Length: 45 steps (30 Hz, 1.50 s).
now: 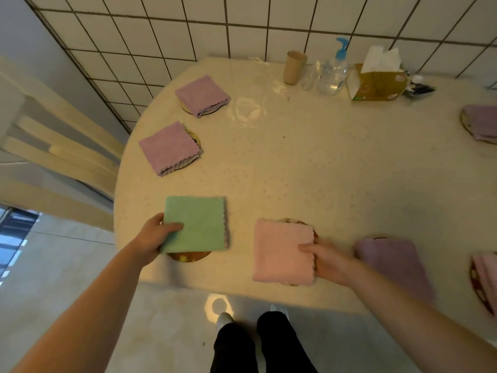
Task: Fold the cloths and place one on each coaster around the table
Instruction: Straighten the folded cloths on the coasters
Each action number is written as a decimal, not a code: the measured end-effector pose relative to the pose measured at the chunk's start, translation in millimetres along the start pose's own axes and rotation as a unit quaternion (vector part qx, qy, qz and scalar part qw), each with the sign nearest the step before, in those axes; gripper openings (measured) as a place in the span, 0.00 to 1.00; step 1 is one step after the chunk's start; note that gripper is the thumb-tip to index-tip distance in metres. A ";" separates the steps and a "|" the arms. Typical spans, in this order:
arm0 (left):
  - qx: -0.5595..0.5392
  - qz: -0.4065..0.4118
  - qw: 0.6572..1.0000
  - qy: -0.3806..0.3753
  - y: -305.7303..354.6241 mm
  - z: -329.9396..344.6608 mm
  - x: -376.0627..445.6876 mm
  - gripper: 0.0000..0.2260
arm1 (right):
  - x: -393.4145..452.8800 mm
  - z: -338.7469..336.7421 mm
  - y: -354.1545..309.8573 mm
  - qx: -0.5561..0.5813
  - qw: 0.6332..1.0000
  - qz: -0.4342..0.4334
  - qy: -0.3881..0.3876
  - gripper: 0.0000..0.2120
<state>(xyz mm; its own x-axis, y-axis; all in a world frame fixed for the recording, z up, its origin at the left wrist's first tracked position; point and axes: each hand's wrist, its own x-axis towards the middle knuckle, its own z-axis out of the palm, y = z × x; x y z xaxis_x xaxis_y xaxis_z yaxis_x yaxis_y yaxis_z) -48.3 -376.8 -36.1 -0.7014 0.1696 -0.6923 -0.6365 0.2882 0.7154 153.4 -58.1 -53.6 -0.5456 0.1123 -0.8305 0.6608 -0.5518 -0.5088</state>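
Green folded cloth (196, 224) is gripped by left-hand fingers (172, 228) over its coaster (188, 256) while the pink cloth (282, 251) is pinched by the right hand (326, 261); off-centre release could leave either overhanging the bench (322, 157).

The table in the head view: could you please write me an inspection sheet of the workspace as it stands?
Surface: pale speckled table, rounded edge, glossy patches.
Job's things: green cloth folded, overhanging its coaster; pink cloth folded on a coaster; two purple cloths folded on coasters at far left; more folded cloths at right, blurred.
Clutter: paper cup, pump bottle, tissue box by the wall.
Hands: left hand grips the green cloth's edge, thumb on top; right hand has fingers on the pink cloth.
Cables: nothing seen.
Surroundings: tiled wall, chair at left, glossy floor.
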 end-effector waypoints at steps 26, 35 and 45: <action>0.235 0.064 0.969 0.036 -5.6 -41.8 32.7 0.13 | -3.9 21.2 18.2 -0.483 0.803 -0.137 0.321 0.32; 0.330 0.085 0.935 0.094 14.9 -50.6 39.7 0.18 | -12.8 30.1 -5.7 -0.646 0.686 -0.057 0.332 0.21; 0.191 0.064 0.968 0.151 92.4 -58.6 111.5 0.21 | 48.1 98.4 -119.5 -0.611 0.716 -0.206 0.268 0.17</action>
<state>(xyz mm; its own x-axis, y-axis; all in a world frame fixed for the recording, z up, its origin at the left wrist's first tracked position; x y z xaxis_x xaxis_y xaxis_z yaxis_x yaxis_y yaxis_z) -204.0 -386.5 -41.6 -0.8649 -0.0389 -0.5004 -0.4134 0.6204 0.6665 -2.5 -68.0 -10.5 -0.7643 0.5388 -0.3543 0.6368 0.7170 -0.2834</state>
